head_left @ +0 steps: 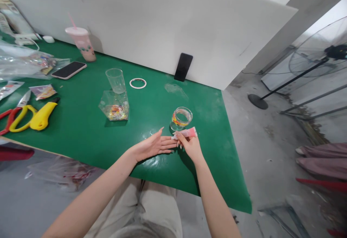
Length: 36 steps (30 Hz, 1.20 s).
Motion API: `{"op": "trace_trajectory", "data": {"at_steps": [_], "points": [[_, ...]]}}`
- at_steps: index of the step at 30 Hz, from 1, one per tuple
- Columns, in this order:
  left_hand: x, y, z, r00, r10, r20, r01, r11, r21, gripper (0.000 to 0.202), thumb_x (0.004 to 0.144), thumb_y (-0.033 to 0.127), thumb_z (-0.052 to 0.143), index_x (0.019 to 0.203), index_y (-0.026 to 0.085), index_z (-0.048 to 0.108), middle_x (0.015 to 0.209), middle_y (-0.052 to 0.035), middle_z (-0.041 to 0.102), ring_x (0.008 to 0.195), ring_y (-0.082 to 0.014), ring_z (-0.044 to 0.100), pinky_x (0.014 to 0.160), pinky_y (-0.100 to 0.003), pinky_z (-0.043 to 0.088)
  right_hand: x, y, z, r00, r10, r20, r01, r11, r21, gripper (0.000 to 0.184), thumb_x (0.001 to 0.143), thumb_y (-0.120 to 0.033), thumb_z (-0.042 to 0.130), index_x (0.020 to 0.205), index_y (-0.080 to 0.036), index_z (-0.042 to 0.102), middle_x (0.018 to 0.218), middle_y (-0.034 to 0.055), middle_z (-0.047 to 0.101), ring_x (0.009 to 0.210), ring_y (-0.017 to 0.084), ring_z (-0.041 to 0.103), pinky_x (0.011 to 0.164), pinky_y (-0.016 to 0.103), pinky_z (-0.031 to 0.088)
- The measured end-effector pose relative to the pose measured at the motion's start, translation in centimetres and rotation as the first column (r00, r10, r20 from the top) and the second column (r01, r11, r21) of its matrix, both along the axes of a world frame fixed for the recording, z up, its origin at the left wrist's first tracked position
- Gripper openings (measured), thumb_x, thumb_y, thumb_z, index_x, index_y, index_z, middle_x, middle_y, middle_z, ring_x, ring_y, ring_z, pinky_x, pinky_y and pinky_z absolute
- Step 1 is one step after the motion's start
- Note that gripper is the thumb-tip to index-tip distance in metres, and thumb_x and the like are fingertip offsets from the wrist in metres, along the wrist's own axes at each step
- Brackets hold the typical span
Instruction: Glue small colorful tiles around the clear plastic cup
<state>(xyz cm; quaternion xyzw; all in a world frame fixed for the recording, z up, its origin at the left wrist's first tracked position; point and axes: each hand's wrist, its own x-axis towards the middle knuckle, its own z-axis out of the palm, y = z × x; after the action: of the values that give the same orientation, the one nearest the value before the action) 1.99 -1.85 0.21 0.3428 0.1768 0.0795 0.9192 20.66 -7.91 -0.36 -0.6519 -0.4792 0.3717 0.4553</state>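
Note:
My right hand (191,147) pinches a small pink-and-white squeeze tube (188,133), its nozzle end pointing left over the fingertips of my other hand. Palm turned up and fingers stretched out, my left hand (154,145) lies low over the table. Just beyond the tube stands a clear glass cup (182,117) with a band of orange, yellow and red pieces round it. To the left, a clear angular container (115,106) has small colourful pieces in its bottom. Behind that container is a clear plastic cup (116,80), with a white ring (138,83) lying beside it.
On the green table (151,111), red-handled scissors (12,118) and a yellow-handled tool (40,117) lie at left. A pink phone (69,70), a drink cup (82,44) and plastic bags (24,62) sit farther back. A dark phone (183,67) leans on the white panel.

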Motion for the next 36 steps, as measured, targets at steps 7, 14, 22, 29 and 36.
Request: {"op": "trace_trajectory", "data": {"at_steps": [7,14,22,29,36], "points": [[0.0,-0.1,0.0,0.999,0.043,-0.023,-0.043,0.999,0.012,0.063,0.091,0.059,0.033,0.129,0.012,0.052,0.147,-0.016,0.037,0.135,-0.0264,0.035,0.11,-0.041,0.024,-0.1,0.0,0.2,1.0,-0.009,0.027,0.008,1.0,0.011,0.035,0.08,-0.046,0.059,0.061,-0.017,0.064,0.05,0.0014,0.061,0.047,0.013,0.056,0.051,0.024,0.043],[0.2,-0.6,-0.2,0.993,0.114,-0.038,-0.11,0.99,0.092,0.038,0.09,0.035,0.052,0.121,0.014,0.059,0.134,-0.0149,0.053,0.126,-0.0246,0.048,0.109,-0.04,0.029,-0.1,0.0,-0.1,1.0,-0.014,0.017,0.014,1.0,0.016,0.036,0.078,-0.048,0.06,0.067,-0.015,0.067,0.05,0.0009,0.06,0.047,0.014,0.056,0.05,0.024,0.043],[0.7,-0.9,-0.1,0.969,0.198,-0.147,-0.165,0.963,0.211,0.041,0.082,0.041,0.063,0.111,0.012,0.064,0.125,-0.0189,0.06,0.113,-0.0264,0.058,0.099,-0.039,0.04,-0.6,-0.1,0.6,0.998,-0.011,0.054,0.008,0.999,0.049,0.035,0.078,-0.047,0.061,0.066,-0.015,0.067,0.052,0.0026,0.063,0.048,0.014,0.057,0.051,0.024,0.045],[0.9,-1.0,-0.1,0.963,0.221,-0.155,-0.179,0.953,0.246,0.039,0.079,0.039,0.068,0.107,0.012,0.065,0.119,-0.0178,0.064,0.11,-0.0259,0.061,0.1,-0.04,0.039,-0.5,-0.1,0.5,0.998,0.001,0.062,-0.004,0.999,0.044,0.035,0.078,-0.047,0.06,0.067,-0.015,0.068,0.053,0.0029,0.064,0.048,0.015,0.057,0.051,0.025,0.045],[1.0,-1.0,-0.5,0.963,0.224,-0.147,-0.183,0.95,0.253,0.039,0.08,0.037,0.068,0.108,0.012,0.065,0.118,-0.0175,0.065,0.108,-0.0245,0.062,0.1,-0.04,0.04,-0.6,-0.1,0.9,0.998,0.008,0.062,-0.011,0.999,0.045,0.031,0.077,-0.044,0.061,0.067,-0.016,0.068,0.054,0.0031,0.065,0.05,0.015,0.059,0.052,0.025,0.046]]}}
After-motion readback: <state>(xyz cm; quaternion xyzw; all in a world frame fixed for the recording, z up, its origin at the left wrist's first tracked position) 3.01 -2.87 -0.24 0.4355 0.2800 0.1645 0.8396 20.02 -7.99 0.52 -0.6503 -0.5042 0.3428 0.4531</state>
